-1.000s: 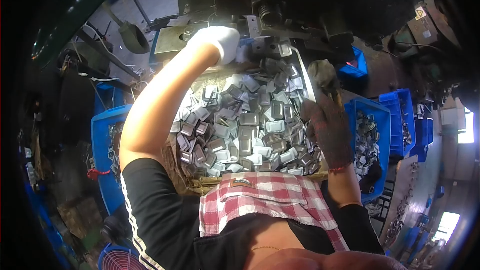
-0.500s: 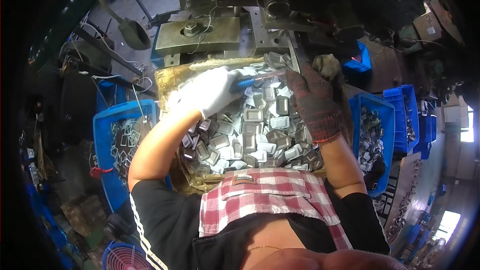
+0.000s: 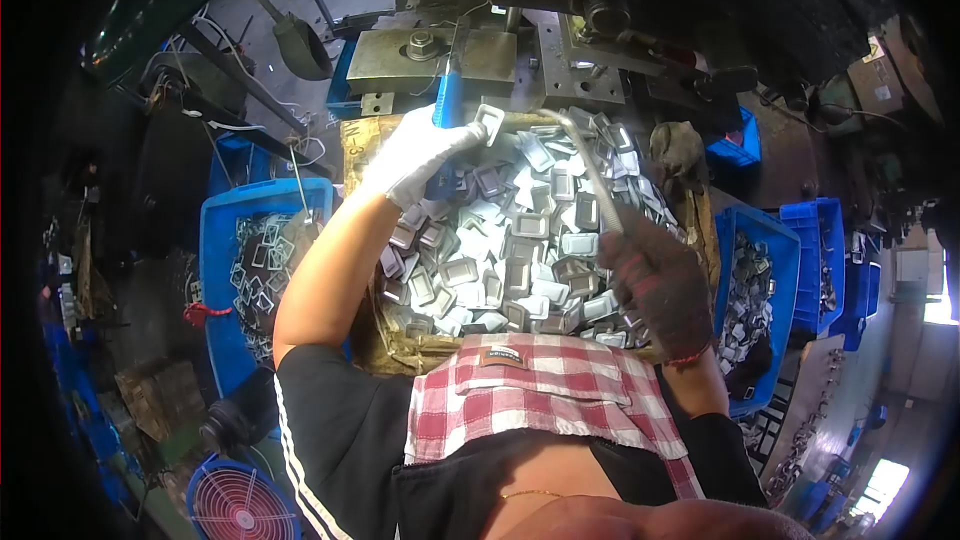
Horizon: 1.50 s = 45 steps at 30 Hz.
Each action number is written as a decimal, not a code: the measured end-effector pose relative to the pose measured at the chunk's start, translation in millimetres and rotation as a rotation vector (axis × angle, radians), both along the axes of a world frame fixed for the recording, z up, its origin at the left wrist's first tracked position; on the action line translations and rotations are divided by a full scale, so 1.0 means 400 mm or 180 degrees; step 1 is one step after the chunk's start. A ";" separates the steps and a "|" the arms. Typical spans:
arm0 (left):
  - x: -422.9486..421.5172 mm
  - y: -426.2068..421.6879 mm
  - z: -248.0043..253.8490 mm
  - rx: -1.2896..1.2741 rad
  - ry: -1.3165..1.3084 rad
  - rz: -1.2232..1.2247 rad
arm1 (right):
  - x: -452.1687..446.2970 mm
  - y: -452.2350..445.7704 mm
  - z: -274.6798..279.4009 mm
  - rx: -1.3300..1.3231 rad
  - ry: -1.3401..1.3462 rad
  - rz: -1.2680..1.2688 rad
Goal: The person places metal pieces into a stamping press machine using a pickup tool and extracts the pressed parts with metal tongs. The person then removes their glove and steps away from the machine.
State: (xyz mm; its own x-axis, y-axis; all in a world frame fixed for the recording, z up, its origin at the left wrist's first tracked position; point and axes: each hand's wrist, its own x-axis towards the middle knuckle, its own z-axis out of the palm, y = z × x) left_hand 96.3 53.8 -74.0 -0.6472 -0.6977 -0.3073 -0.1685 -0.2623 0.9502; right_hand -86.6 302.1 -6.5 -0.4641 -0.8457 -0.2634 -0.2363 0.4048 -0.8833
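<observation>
My left hand [image 3: 415,155], in a white glove, is closed around a blue-handled tool [image 3: 448,100] with a thin tip pointing up; its exact kind is unclear. Beside the thumb and fingers of that hand is a small metal frame piece [image 3: 490,122]. My right hand [image 3: 660,285], in a dark red-and-black glove, grips a long, thin, curved metal tool [image 3: 597,185] whose far end reaches over the parts. Beneath both hands lies a pile of small rectangular metal parts [image 3: 528,225] in a cardboard-edged container [image 3: 362,145].
Behind the pile stands a machine with a bolted metal block [image 3: 375,60]. Blue bins with metal parts are at left [image 3: 225,290] and right [image 3: 785,315]. Another blue crate [image 3: 825,285] is farther right. A blue fan [image 3: 240,500] sits at lower left.
The blue-handled tool has turned from sideways to upright in my left hand, and a frame piece now shows there. My right hand has moved down and toward me with its metal tool.
</observation>
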 end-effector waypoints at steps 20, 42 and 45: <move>-0.031 0.027 -0.024 0.1427 0.1130 0.0037 | 0.042 -0.025 0.013 0.0177 -0.0334 0.0371; -0.235 -0.125 0.157 -0.3446 -0.2849 -0.1578 | -0.118 -0.097 -0.032 -0.0521 0.1099 -0.0310; -0.205 -0.129 0.094 -0.3502 -0.2439 -0.0751 | -0.083 -0.147 -0.002 -0.0661 0.0064 -0.0657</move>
State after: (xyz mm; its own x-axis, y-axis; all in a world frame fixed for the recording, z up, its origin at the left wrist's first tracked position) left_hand 14.4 2.2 -36.6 -0.7039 -0.7103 -0.0016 -0.6788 0.6721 0.2958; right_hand -119.6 243.4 -7.5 -0.6354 -0.7676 -0.0834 -0.1861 0.2570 -0.9483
